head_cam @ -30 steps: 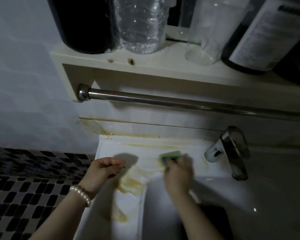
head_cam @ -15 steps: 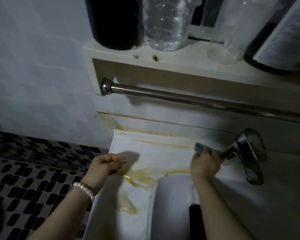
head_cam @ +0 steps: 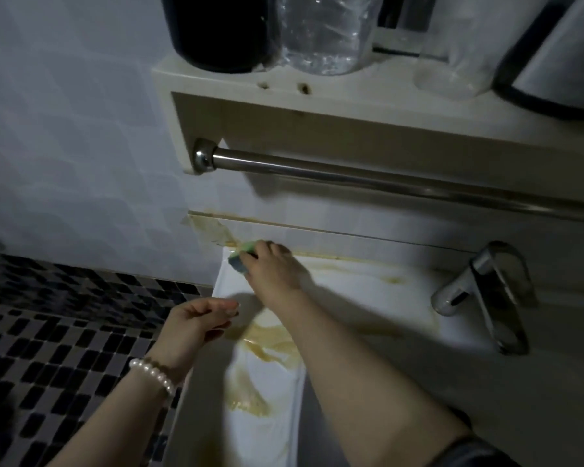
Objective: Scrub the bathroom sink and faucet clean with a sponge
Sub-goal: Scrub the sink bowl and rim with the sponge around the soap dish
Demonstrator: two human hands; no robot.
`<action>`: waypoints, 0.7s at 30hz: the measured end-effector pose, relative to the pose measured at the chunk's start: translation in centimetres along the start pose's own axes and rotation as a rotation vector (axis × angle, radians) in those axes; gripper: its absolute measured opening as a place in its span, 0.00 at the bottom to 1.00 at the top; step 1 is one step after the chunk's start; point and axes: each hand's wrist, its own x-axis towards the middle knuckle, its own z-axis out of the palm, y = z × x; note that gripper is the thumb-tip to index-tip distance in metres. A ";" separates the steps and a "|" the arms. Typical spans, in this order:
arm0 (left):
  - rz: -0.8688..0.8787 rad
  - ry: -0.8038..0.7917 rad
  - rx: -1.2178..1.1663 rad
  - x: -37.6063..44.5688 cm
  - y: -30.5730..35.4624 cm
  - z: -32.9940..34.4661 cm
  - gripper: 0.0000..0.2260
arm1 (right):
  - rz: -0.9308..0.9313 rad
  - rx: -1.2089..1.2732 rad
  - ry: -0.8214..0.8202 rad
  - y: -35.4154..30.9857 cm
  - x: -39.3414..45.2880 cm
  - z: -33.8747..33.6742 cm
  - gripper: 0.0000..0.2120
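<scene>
Sponge [head_cam: 241, 256] pinched in the right hand [head_cam: 273, 271] presses into the sink [head_cam: 344, 291] rim's back-left corner, where stains gather; left hand [head_cam: 196, 320] hovers loosely curled, empty.

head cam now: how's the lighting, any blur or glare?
Head view: dim overall, corners dark; light falls mainly on the sink ledge. The right hand with the sponge is motion-blurred; the left hand is sharper and throws a shadow on the ledge. Small glints on faucet and towel bar. Wide-angle bending at the edges.
</scene>
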 end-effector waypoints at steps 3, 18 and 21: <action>-0.017 -0.020 0.013 0.1 -0.2 0.9 0.05 | 0.099 0.036 0.021 3.9 -3.2 0.0 0.19; -0.073 0.069 0.078 -1.0 1.1 0.5 0.04 | 0.713 0.170 0.126 6.7 -11.2 0.8 0.17; -0.100 0.147 0.122 -1.4 0.6 -1.4 0.05 | 0.328 0.356 0.061 0.1 -7.8 1.6 0.18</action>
